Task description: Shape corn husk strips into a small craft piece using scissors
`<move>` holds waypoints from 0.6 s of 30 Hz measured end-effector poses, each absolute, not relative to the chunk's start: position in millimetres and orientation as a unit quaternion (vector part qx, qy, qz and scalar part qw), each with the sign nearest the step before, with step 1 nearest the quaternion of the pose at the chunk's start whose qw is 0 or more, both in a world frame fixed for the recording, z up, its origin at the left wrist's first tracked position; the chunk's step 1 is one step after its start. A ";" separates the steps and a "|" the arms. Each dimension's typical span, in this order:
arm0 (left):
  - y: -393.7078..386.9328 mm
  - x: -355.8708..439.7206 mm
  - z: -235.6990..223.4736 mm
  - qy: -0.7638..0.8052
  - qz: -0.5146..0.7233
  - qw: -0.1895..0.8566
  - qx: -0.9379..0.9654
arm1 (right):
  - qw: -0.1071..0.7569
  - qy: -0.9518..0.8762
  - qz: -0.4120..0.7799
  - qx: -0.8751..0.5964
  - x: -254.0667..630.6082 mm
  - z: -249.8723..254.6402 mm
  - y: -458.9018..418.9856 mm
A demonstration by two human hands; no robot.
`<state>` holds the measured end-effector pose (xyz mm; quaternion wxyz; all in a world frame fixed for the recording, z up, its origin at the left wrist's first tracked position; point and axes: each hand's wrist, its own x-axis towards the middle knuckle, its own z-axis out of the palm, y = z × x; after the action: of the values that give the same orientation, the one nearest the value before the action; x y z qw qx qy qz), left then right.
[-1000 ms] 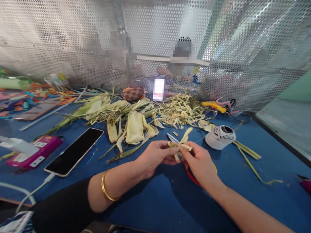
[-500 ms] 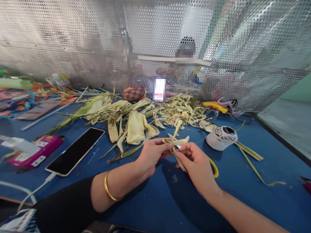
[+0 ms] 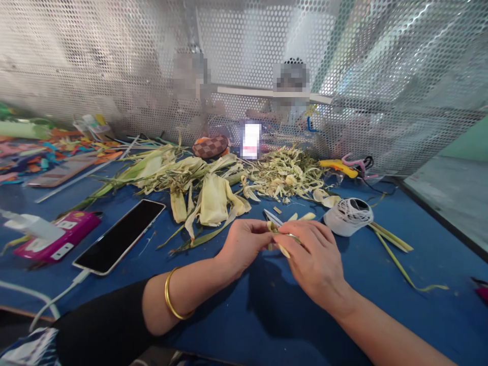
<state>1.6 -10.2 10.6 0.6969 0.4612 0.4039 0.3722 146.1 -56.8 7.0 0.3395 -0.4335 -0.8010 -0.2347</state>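
Note:
Near the table's front middle, my left hand (image 3: pixel 242 244) pinches a small pale corn husk strip (image 3: pixel 284 250) between thumb and fingers. My right hand (image 3: pixel 314 256) is closed on the same piece from the other side, its back turned up. Husk ends poke out beyond and below the right fingers; the middle of the piece is mostly covered by the fingertips. Scissor blades (image 3: pixel 272 217) show just behind the hands, and the rest of the scissors is hidden beneath my right hand. A roll of white thread (image 3: pixel 347 218) stands to the right of it.
Corn husks (image 3: pixel 213 202) and shredded husk bits (image 3: pixel 287 174) are heaped behind. A phone (image 3: pixel 120 237) on a cable and a magenta power strip (image 3: pixel 61 236) lie left. Green stalks (image 3: pixel 394 256) lie right. A perforated metal screen (image 3: pixel 244 30) rises at the back, people behind it.
My right hand has turned palm down and come over the strip, closer to my left hand. The husk ends that stood up have swung down to the right. The scissors' yellow handle is now covered.

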 end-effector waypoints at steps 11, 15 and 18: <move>-17.1 1.3 15.9 0.371 0.308 0.725 0.491 | 0.320 -0.772 -0.172 -0.522 154.1 0.3 -51.9; -18.8 1.5 13.6 0.365 0.314 0.718 0.502 | 0.350 -0.751 -0.100 -0.551 153.2 -5.2 -50.4; -18.0 1.8 9.3 0.380 0.326 0.690 0.523 | 0.380 -0.712 -0.006 -0.590 154.0 -8.1 -48.7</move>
<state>1.8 -18.0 9.3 0.6899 0.5229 0.3796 0.3264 154.0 -48.7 -8.1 0.3802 -0.5901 -0.7122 -0.0059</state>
